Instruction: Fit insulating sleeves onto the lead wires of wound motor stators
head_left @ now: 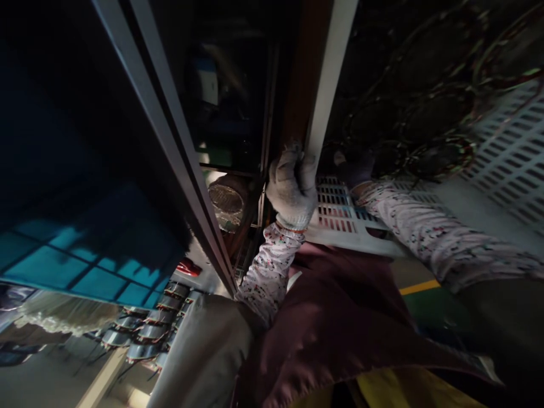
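My left hand (292, 187), in a pale knitted glove, is at the near side of a white plastic crate (331, 73), its fingers curled over the rim. My right hand (356, 169) reaches inside that crate, deep in shadow, so its fingers barely show. Close to it lie several dark ring-shaped parts with coloured wires, which look like wound motor stators (442, 156). Whether my right hand touches one, I cannot tell. Floral sleeve covers (276, 260) are on both forearms.
Left of my left hand runs a metal frame post (170, 130), beside a dark shelf with a round wrapped bundle (227, 199). A blue panel (85, 272) fills the far left. Below it stand several silvery stators (153, 328) and a red object (189, 267).
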The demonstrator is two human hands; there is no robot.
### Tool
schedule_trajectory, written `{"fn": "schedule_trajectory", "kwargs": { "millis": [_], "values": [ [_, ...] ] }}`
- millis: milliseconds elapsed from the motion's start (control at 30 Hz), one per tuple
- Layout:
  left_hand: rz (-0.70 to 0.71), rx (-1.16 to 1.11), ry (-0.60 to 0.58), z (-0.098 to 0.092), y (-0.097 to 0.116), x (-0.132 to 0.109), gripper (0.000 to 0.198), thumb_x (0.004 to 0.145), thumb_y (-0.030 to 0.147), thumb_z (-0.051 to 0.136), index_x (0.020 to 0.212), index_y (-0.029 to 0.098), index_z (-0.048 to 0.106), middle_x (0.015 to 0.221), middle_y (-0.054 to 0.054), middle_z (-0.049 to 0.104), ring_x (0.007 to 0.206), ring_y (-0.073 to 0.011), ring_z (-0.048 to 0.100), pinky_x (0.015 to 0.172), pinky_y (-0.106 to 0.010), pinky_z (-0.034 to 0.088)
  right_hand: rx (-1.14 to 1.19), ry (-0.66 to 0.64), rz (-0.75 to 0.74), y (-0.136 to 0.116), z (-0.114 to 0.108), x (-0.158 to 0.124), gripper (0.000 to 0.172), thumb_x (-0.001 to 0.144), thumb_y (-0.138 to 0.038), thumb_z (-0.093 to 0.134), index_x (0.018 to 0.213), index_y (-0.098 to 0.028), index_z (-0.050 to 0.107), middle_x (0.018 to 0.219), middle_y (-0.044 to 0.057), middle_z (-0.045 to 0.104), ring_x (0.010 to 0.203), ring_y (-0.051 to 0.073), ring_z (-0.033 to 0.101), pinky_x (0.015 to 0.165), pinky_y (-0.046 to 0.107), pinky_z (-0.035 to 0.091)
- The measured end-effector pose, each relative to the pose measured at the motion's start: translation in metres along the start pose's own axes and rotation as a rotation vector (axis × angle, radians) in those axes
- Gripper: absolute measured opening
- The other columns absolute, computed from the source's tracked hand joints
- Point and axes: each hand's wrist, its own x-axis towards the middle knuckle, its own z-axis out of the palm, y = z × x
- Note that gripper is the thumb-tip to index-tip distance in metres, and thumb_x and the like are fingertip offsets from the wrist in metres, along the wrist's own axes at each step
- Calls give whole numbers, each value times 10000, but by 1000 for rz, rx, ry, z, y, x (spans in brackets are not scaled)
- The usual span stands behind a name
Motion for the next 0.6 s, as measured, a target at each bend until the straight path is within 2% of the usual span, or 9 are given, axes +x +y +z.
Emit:
{"fn": "schedule_trajectory", "kwargs": {
  "millis": [200,333,500,600],
  "values": [
    [103,88,85,0,-2,-1,441,984,514,376,1225,193,559,1275,-96,641,1308,-225,553,1065,-413,508,85,2,22,-2,6,-1,202,824,-314,603,925,-139,619,1101,119,694,973,196,590,944,405,480],
    [134,45,126,-1,-1,0,442,978,535,375,1204,203,560,1250,-91,653,1278,-214,578,1076,-418,503,132,-8,17,-4,9,-7,226,835,-321,591,966,-139,620,1128,117,688,989,191,593,954,407,485],
    [-72,-42,-101,-3,0,1,467,969,550,387,1234,205,556,1296,-107,636,1361,-243,495,1097,-461,478,139,6,34,-9,9,-7,184,824,-295,606,939,-151,606,1091,105,697,976,193,594,959,413,488],
    [-128,-100,-150,-4,0,0,498,954,582,394,1215,197,573,1291,-122,639,1345,-261,508,1087,-482,481,117,13,47,-13,10,-8,134,826,-271,590,905,-163,597,1047,92,706,952,190,593,940,409,497]
  ]
}}
